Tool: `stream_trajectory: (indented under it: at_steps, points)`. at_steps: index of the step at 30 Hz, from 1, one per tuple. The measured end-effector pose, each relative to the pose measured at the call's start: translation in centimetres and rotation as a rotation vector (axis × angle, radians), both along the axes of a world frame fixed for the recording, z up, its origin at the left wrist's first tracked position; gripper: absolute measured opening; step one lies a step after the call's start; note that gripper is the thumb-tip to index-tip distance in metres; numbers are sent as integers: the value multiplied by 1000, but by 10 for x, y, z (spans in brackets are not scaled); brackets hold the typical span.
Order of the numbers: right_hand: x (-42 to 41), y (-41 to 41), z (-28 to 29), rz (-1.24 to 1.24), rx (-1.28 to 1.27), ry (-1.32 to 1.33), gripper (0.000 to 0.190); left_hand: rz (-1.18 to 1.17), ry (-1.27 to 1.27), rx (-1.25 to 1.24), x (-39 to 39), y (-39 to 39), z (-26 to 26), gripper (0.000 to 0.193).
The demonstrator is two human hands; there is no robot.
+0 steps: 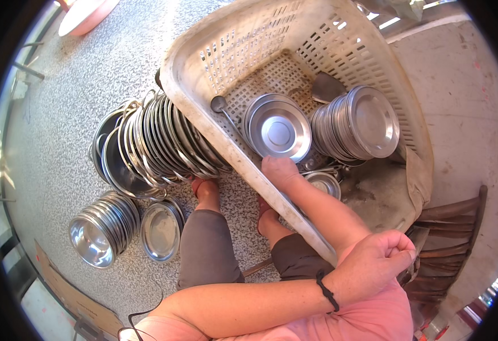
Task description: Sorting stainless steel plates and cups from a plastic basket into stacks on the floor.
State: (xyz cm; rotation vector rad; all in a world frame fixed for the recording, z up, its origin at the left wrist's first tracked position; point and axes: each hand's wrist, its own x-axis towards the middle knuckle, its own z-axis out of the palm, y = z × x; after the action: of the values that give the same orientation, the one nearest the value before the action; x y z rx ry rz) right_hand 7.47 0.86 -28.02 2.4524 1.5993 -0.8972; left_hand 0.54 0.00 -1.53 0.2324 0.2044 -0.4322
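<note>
My right hand (279,171) reaches over the near rim of a large plastic basket (249,168). It lies against the lower rim of a shallow metal dish (279,130), its fingertips hidden, so its grip is unclear. More dishes stand behind that one. To their right is a row of metal plates (372,121) on edge. My left hand (379,262), a dark band at its wrist, crosses over my right arm by the pink sleeve. Its fingers are curled; no object shows in them. A ladle (219,103) and a small metal bowl (322,184) lie near the dishes.
Outside the basket, a long row of metal pans (168,140) leans on edge along the speckled floor. Metal bowls (99,232) and oval metal dishes (161,230) stand nearer my legs. A slatted wooden chair (449,238) is at right, flattened cardboard (74,294) at lower left.
</note>
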Motion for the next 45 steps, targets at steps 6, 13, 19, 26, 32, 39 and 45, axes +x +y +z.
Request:
stream_trajectory:
  at_steps: [6, 13, 19, 26, 32, 39, 45]
  points:
    - [9, 2, 16, 21, 281, -251, 9, -40, 1, 96, 1, 3, 2, 9]
    - [51, 13, 48, -65, 628, -304, 7, -27, 18, 130, 1, 0, 2, 10]
    - [77, 13, 82, -399, 802, -157, 11, -17, 17, 54, 1, 3, 4, 10]
    - [92, -20, 147, -885, 1112, 490, 10, 16, 10, 5, 2, -2, 5, 10]
    - [88, -64, 194, -704, 1133, -163, 14, 8, -3, 70, 1, -2, 0, 12]
    - [110, -121, 157, -295, 736, -866, 16, -24, 8, 32, 1, -3, 0, 13]
    - [115, -135, 123, -303, 652, -848, 11, -31, 19, 49, 2, -4, -1, 13]
